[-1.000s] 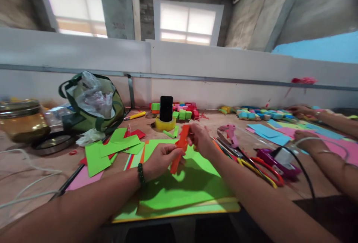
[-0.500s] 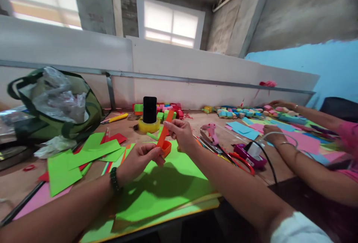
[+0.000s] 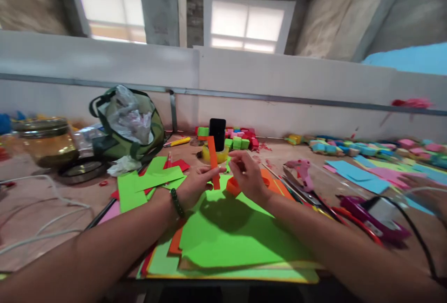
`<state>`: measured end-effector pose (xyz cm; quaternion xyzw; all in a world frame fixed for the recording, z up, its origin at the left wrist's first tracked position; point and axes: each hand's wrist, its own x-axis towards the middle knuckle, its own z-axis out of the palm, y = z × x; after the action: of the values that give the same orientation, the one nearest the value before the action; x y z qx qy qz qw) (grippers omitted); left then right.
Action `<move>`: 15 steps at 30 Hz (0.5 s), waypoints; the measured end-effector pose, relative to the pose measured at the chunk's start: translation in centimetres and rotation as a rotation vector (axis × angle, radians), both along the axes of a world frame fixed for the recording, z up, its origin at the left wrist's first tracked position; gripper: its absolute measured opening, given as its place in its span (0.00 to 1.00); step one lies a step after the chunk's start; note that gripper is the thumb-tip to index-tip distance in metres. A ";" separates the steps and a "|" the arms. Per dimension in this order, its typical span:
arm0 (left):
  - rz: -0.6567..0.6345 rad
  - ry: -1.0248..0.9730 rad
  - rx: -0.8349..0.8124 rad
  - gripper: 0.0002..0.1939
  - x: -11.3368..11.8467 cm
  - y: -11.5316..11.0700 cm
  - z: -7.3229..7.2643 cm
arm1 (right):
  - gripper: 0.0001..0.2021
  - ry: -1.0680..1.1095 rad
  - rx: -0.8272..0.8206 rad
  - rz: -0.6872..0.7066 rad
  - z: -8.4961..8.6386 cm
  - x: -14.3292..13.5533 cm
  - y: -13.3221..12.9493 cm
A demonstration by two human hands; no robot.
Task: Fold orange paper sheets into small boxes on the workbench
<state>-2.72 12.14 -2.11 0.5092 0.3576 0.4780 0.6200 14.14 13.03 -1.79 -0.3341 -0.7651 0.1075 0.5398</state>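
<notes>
My left hand (image 3: 200, 183) pinches an orange paper strip (image 3: 213, 163) between thumb and fingers. The strip stands upright, its top end bent over to the left. Just to the right is my right hand (image 3: 249, 175), fingers curved and apart from the thumb, with no paper visibly gripped. Below its fingers shows a folded orange paper loop (image 3: 233, 186), partly hidden by the hand. Under both hands lies a stack of coloured sheets, topped by a green sheet (image 3: 240, 233).
Behind the hands, a phone (image 3: 217, 134) leans on a yellow tape roll (image 3: 220, 155) before paper blocks (image 3: 240, 143). Scissors (image 3: 309, 196), a pink glue gun (image 3: 303, 172) and a purple power strip (image 3: 375, 219) lie right, near another person's hand (image 3: 424, 189). A bag (image 3: 153, 124) stands left.
The view has turned left. My right hand has let go of the strip, which my left hand now holds with its top bent. The orange loop now appears below my right hand.
</notes>
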 end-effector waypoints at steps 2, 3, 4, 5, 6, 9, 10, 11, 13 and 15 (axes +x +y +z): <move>-0.010 -0.169 -0.109 0.18 -0.1 0.3 -0.1 | 0.12 -0.270 0.260 0.042 -0.1 0.5 -0.1; -0.027 -0.235 -0.142 0.17 -0.1 0.4 -0.1 | 0.14 -0.383 0.366 0.066 -0.2 0.7 -0.2; -0.044 -0.283 -0.163 0.16 -0.1 0.5 -0.1 | 0.15 -0.463 0.459 0.080 -0.2 0.8 -0.4; -0.060 -0.314 -0.176 0.15 0.0 0.4 -0.1 | 0.13 -0.518 0.534 0.086 -0.2 0.8 -0.5; -0.079 -0.330 -0.183 0.15 0.1 0.4 -0.2 | 0.11 -0.547 0.596 0.083 -0.3 0.8 -0.5; -0.131 -0.347 -0.178 0.15 0.2 0.2 -0.2 | 0.07 -0.554 0.710 0.092 -0.4 0.8 -0.5; -0.143 -0.344 -0.167 0.15 0.2 0.1 -0.3 | 0.07 -0.562 0.729 0.101 -0.4 0.9 -0.4; -0.151 -0.336 -0.153 0.15 0.2 0.1 -0.3 | 0.08 -0.578 0.741 0.102 -0.4 1.0 -0.3; -0.161 -0.303 -0.126 0.16 0.1 0.2 -0.4 | 0.09 -0.622 0.769 0.088 -0.3 1.3 -0.2; -0.161 -0.249 -0.116 0.17 0.0 0.4 -0.6 | 0.09 -0.653 0.805 0.072 -0.2 1.5 -0.3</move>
<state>-2.70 12.54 -2.74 0.4364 0.2630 0.4650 0.7240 15.65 12.77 -1.98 -0.0895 -0.8854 -0.2868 0.3545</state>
